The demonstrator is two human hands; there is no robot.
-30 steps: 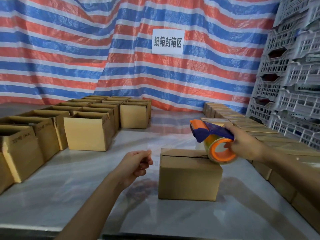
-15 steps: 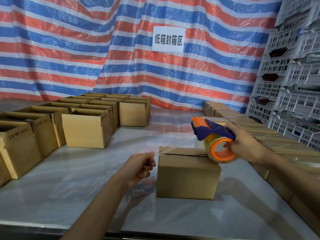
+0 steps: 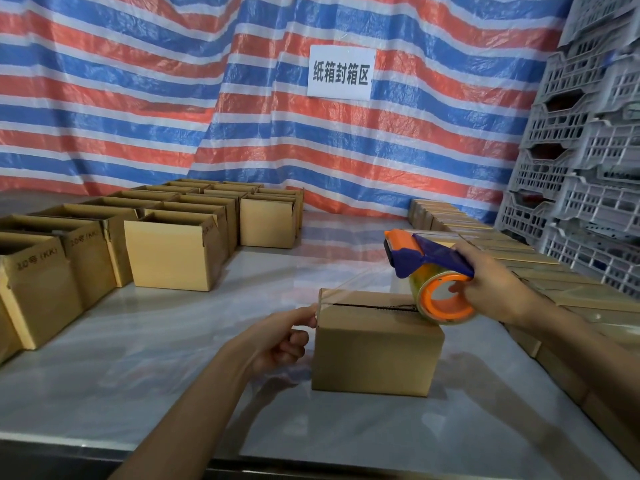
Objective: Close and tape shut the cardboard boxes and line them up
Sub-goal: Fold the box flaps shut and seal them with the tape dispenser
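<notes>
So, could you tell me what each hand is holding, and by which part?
Right hand grips the tape dispenser by its handle; left hand pinches the clear tape by its free end.

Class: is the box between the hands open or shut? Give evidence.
Shut, untaped: flaps of the box lie flat, meeting at a bare dark seam; tape reaches only its left edge.

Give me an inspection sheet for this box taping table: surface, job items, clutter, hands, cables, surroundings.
Surface: pale glossy table, reflective.
Job's things: closed box at centre, seam not yet taped; clear tape strip stretched from tape dispenser to its left edge; open boxes left; lined-up boxes right.
Clutter: nothing seen.
Hands: left hand pinches the tape strip's end at the box; right hand grips the tape dispenser.
Cables: nothing seen.
Surroundings: striped tarp with white sign; grey crates stacked right.
</notes>
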